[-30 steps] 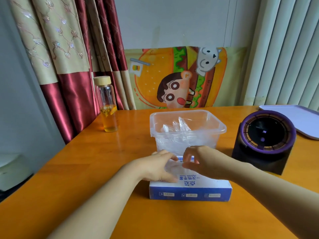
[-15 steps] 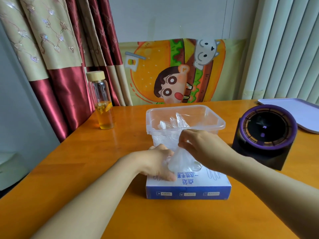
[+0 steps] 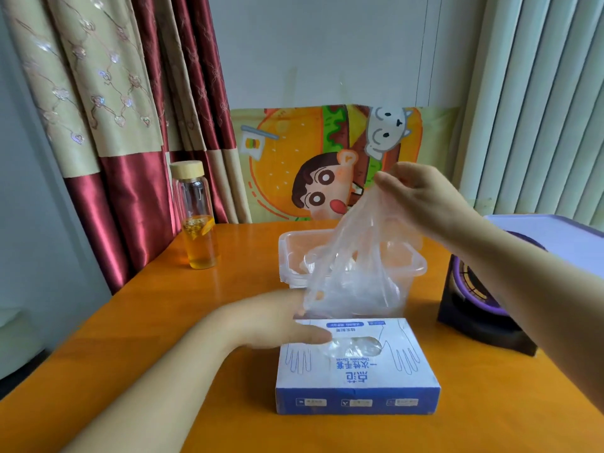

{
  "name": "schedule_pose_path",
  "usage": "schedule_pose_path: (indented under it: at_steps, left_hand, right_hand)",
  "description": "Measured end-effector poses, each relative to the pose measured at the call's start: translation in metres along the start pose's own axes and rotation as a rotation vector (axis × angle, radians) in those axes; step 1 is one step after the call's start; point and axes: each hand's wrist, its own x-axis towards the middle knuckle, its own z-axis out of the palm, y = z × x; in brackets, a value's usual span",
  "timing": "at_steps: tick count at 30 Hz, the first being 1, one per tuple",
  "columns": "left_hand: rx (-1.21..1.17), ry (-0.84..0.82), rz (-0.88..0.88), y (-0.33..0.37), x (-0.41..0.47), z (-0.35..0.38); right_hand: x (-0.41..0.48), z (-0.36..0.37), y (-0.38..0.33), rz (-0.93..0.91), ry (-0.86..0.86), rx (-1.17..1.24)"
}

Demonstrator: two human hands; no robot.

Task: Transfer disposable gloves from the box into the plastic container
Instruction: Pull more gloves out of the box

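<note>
The right hand (image 3: 421, 201) pinches one clear glove (image 3: 346, 256) by its cuff, and it hangs long-ways straight down from that hand, its tips near the one plastic container (image 3: 415, 266) just below. The left hand (image 3: 277, 322) lies flat, fingers together, pressing on the one glove box (image 3: 356, 377). More gloves lie crumpled in the container, too tangled to count.
</note>
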Motion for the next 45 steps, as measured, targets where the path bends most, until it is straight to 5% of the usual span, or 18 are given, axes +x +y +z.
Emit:
schedule_pose_path:
  at_steps: [4, 9, 12, 19, 22, 29, 33, 35, 37, 41, 45]
  left_hand:
    - [-0.281, 0.208, 0.103, 0.002, -0.01, -0.043]
    - [-0.232, 0.588, 0.171, 0.028, 0.025, -0.054]
    - [-0.328, 0.741, 0.197, 0.023, 0.059, -0.064]
    - [-0.164, 0.53, -0.131, 0.008, 0.113, -0.089]
    - [-0.147, 0.442, -0.168, 0.005, 0.132, -0.095]
    - [-0.191, 0.169, -0.157, 0.009, 0.147, -0.091]
    - [0.212, 0.554, -0.216, 0.005, 0.145, -0.093]
    - [0.405, 0.675, -0.007, 0.022, 0.134, -0.087]
    - [0.534, 0.473, 0.156, 0.042, 0.125, -0.073]
    - [0.714, -0.098, -0.114, 0.036, 0.137, -0.053]
    - [0.809, -0.311, -0.246, 0.013, 0.158, -0.049]
  right_hand:
    - [0.009, 0.01, 0.009, 0.212, -0.1, 0.181]
    - [0.022, 0.03, 0.014, 0.443, -0.295, 0.544]
    - [0.025, 0.032, 0.022, 0.472, -0.388, 0.483]
    - [0.03, 0.017, 0.049, 0.261, -0.355, 0.562]
    - [0.029, 0.017, 0.05, 0.162, -0.55, 0.356]
    - [0.051, 0.045, 0.093, 0.23, -0.475, -0.173]
    - [0.059, 0.054, 0.107, 0.167, -0.591, -0.495]
    - [0.059, 0.06, 0.108, 0.152, -0.656, -0.608]
    - [0.057, 0.066, 0.108, 0.142, -0.72, -0.708]
    - [0.054, 0.077, 0.105, 0.098, -0.818, -0.92]
    - [0.05, 0.081, 0.105, 0.032, -0.938, -1.047]
